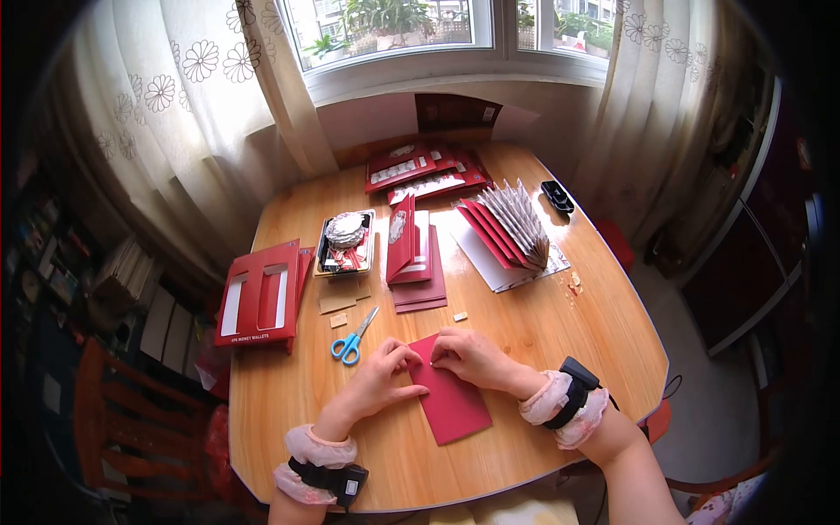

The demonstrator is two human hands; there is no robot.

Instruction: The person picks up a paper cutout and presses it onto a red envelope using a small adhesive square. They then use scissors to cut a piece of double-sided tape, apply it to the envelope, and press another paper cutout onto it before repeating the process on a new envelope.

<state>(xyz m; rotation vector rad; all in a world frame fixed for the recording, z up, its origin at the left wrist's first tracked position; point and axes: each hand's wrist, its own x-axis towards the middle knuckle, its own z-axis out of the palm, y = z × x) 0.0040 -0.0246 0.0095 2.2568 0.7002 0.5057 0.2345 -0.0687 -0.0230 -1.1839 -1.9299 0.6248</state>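
Observation:
A dark red paper wallet (457,409) lies flat on the table in front of me, slightly tilted. My left hand (381,381) rests at its left edge, thumb stretched onto the paper and apart from the bent fingers. Over the wallet's upper part, my right hand (472,357) is closed in a pinch. A tiny pale spot shows at its fingertips, too small to name. Blue-handled scissors (347,346) lie beyond my left hand, blades pointing away. A small pale piece (460,317) sits just past the right hand.
Red packaging sleeves (255,325) lie at the left. A tray (371,254) holds a stack of white scalloped pieces. Folded red wallets (411,271) stand mid-table. At the right, a fanned accordion-like paper stack (516,229) rests on white card. More red packs (426,168) lie at the back.

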